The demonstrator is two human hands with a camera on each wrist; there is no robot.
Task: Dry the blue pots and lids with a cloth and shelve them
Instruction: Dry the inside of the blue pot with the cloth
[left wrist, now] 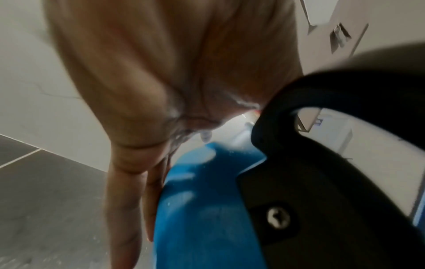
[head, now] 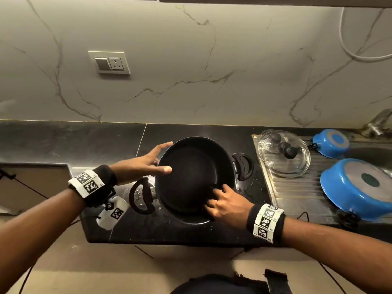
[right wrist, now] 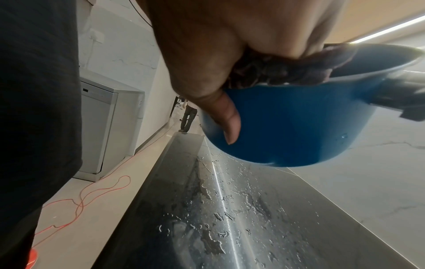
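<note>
Your right hand's fingers [right wrist: 232, 125] are pinching a dark cloth [right wrist: 287, 67] over the blue pot's [right wrist: 299, 127] rim near the table's [right wrist: 230, 218] front edge, while your left hand [head: 146, 161] is spreading straight fingers against its wall.

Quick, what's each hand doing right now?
Left hand: open, fingers straight against the pot.
Right hand: holding the dark cloth on the pot's rim.

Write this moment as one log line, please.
stage: drying pot inside | right hand: holds cloth at rim | left hand: fingers straight against pot wall | waiting: two inverted pots, glass lids
</note>
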